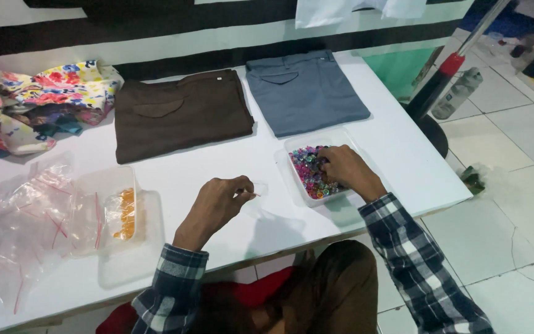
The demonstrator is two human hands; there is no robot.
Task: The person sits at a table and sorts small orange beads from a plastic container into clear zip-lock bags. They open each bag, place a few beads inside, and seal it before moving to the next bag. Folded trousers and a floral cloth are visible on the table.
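Beads [309, 170] of many colours fill a clear tray [292, 148], where the right hand [344, 168] is curled, grip unclear. A small clear bag [258, 188] is pinched by the left hand [220, 201].

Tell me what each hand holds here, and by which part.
The left hand pinches a small clear bag by its edge. The right hand has its fingers in the tray of coloured beads; whether it holds any cannot be told.

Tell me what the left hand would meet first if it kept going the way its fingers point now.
The left hand points right, pinching a small clear plastic bag. Straight on, it would likely first meet the clear rectangular plastic tray of multicoloured beads, though height above the white table is unclear.
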